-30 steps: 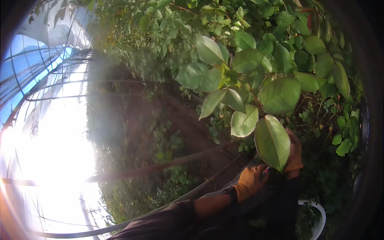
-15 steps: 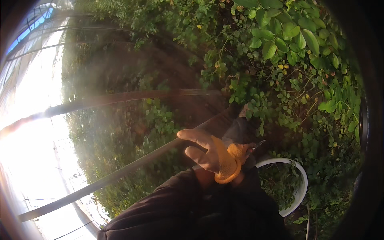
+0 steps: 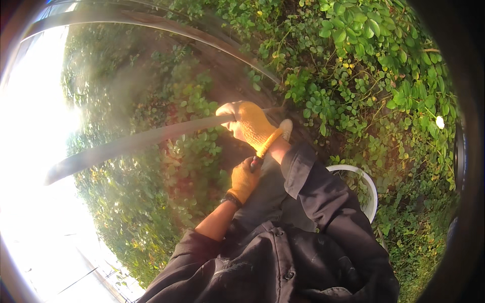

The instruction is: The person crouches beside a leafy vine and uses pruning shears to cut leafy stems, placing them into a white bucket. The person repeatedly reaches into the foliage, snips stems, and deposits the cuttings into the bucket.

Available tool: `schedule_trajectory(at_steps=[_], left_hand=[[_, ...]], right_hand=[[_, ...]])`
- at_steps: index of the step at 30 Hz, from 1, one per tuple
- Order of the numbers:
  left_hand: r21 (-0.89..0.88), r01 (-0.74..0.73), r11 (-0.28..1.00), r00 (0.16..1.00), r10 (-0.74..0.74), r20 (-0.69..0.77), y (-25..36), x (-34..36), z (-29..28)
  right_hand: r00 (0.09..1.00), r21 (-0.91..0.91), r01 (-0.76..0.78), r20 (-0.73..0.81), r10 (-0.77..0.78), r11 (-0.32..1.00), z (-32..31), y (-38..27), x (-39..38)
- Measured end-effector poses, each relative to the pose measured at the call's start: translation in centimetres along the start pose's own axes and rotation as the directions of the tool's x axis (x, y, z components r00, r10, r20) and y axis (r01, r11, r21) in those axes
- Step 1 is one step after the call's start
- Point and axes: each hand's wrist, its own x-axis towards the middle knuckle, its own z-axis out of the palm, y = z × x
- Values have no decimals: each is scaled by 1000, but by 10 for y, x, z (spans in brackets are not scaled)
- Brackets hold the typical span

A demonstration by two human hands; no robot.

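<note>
Head view, right grip [image 3: 252,124] clamped on pole [image 3: 136,139], axis slanting down-left, left grip [image 3: 245,181] closed on red tool [image 3: 254,162]

Strong daylight; we logged it entering from the left, where the greenhouse sheeting [image 3: 45,242] burned out to near-featureless white. Haze veiled the foliage [image 3: 126,202] on that side, soft and smeared, with a faint reddish flare across it. Glare paled the left end of the pole [image 3: 141,139]. We found the leaves [image 3: 353,30] at right crisper, the jacket [image 3: 303,257] dark, its folds legible. Fisheye bowed long edges; black vignetting ringed the view.
</note>
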Motion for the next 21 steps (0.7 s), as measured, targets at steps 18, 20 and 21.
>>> schedule_trajectory(at_steps=[18,20,21], left_hand=[[-768,306,562,927,-359,107,-29,12,-118],[-799,252,546,942,-326,75,-35,13,-127],[-843,220,491,952,-295,78,-39,13,-131]], right_hand=[[957,-69,-289,-48,286,955,24,21,-7],[877,128,-476,-7,480,870,19,5,-9],[861,101,-505,-8,509,857,17,-6,-8]])
